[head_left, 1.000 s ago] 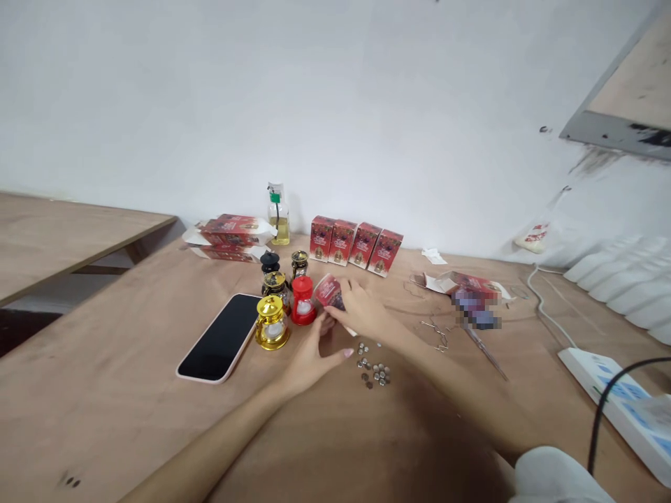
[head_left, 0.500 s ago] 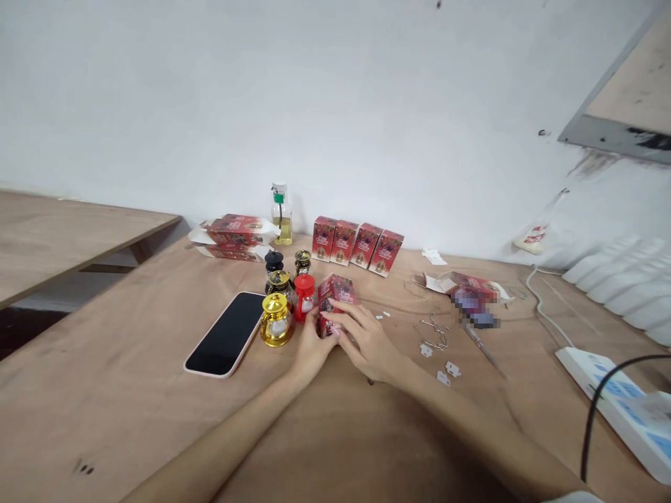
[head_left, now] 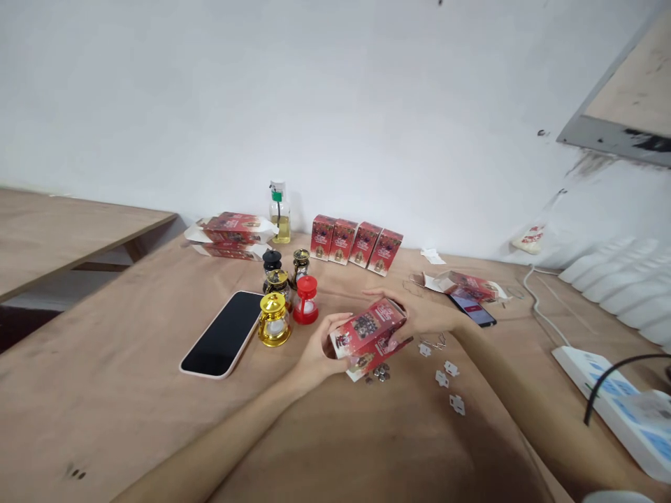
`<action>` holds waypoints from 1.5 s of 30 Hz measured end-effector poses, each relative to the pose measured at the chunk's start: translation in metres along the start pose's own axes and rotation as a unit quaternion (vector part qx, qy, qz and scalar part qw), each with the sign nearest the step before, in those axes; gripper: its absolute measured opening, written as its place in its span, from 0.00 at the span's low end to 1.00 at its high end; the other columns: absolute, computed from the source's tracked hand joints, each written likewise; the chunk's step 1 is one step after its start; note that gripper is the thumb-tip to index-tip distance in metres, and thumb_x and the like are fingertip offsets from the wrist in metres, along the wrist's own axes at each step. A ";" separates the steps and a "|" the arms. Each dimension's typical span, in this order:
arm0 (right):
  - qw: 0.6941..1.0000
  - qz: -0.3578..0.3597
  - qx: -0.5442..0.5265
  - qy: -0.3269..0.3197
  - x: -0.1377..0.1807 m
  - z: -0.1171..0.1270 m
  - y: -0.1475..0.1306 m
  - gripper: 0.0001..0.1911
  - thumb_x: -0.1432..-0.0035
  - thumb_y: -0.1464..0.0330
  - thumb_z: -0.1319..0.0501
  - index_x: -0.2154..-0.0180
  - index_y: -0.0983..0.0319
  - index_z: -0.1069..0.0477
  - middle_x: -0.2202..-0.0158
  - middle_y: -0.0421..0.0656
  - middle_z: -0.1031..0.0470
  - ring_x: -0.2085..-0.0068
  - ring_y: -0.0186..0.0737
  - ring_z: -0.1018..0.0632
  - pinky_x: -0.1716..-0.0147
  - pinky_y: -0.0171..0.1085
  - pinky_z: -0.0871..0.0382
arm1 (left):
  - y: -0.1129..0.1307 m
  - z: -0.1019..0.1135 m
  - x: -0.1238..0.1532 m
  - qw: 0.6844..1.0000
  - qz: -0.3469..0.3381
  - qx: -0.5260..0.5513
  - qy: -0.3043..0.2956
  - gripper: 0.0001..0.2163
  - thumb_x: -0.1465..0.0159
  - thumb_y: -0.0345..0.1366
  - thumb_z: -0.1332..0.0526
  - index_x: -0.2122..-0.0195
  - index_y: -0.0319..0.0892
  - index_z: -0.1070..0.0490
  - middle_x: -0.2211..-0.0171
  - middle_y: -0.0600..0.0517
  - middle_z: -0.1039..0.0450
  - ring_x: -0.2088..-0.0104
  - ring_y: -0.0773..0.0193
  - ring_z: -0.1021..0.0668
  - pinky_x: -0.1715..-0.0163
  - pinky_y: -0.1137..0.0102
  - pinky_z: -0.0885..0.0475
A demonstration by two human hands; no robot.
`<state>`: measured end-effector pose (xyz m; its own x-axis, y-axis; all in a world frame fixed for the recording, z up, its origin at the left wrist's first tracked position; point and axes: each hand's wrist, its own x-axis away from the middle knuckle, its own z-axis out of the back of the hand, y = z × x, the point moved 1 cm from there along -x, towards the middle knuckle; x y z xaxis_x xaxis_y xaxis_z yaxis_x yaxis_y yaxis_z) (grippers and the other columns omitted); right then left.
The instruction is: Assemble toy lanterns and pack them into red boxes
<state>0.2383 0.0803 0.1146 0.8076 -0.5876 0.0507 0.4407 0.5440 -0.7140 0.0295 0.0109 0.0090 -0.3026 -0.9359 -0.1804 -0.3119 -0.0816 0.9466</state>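
"Starting from the red box [head_left: 368, 334], which way does it lie?"

"Tilted, its long axis running from near left to far right, squarely between the two hands. Whether it touches the table [head_left: 293, 440], I cannot tell."

"Which hand is nearer?"

"Neither; both are on it. The left hand [head_left: 316, 349] is clamped round the left end, fingers on the far edge, thumb on the near side. The right hand [head_left: 423, 312] grips the right end, fingertips curling onto the near side."

"So the box is right of one palm, left of the other."

"Yes, one hand per end."

"And around it?"

"Metal discs [head_left: 382, 372] lie just beside its near side, white tags [head_left: 451, 368] farther right. Leftward stand the red lantern [head_left: 306, 299] and gold lantern [head_left: 274, 320], then a large phone [head_left: 223, 335]. On the far side, four cartons [head_left: 356, 243] line the wall [head_left: 335, 105]."
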 end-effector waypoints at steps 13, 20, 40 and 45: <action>0.900 -0.240 0.264 0.251 -0.023 0.131 0.035 0.54 0.62 0.65 0.27 0.37 0.64 0.50 0.52 0.51 0.27 0.53 0.51 0.25 0.53 0.44 0.30 | -0.007 0.002 0.000 0.994 0.044 -0.096 -0.013 0.26 0.51 0.43 0.28 0.54 0.43 0.34 0.53 0.45 0.28 0.50 0.57 0.26 0.46 0.56 0.35; 0.881 -0.363 0.271 0.139 -0.068 0.162 0.073 0.53 0.64 0.66 0.27 0.38 0.67 0.47 0.49 0.56 0.28 0.59 0.49 0.22 0.68 0.39 0.27 | 0.000 0.000 0.003 0.993 0.075 -0.082 -0.027 0.22 0.50 0.45 0.29 0.58 0.41 0.33 0.59 0.48 0.28 0.59 0.61 0.25 0.53 0.61 0.31; 0.945 -0.186 0.234 0.134 -0.113 0.159 0.126 0.50 0.68 0.60 0.26 0.42 0.62 0.39 0.42 0.51 0.34 0.48 0.51 0.29 0.50 0.42 0.34 | -0.004 0.001 0.002 0.994 0.060 -0.095 -0.011 0.15 0.47 0.40 0.32 0.62 0.40 0.32 0.64 0.50 0.29 0.63 0.65 0.27 0.59 0.67 0.32; 0.936 -0.185 0.250 0.164 -0.125 0.151 0.123 0.45 0.64 0.58 0.27 0.44 0.63 0.39 0.50 0.49 0.29 0.54 0.48 0.26 0.55 0.42 0.33 | -0.007 0.001 0.002 0.988 0.034 -0.153 0.009 0.11 0.46 0.36 0.35 0.63 0.40 0.32 0.62 0.49 0.29 0.61 0.63 0.26 0.59 0.66 0.31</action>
<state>0.2503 0.3109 0.1258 0.4357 -0.8989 -0.0458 0.8611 0.4311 -0.2697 0.0297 0.0102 0.0021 -0.2961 -0.9486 -0.1119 -0.0031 -0.1162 0.9932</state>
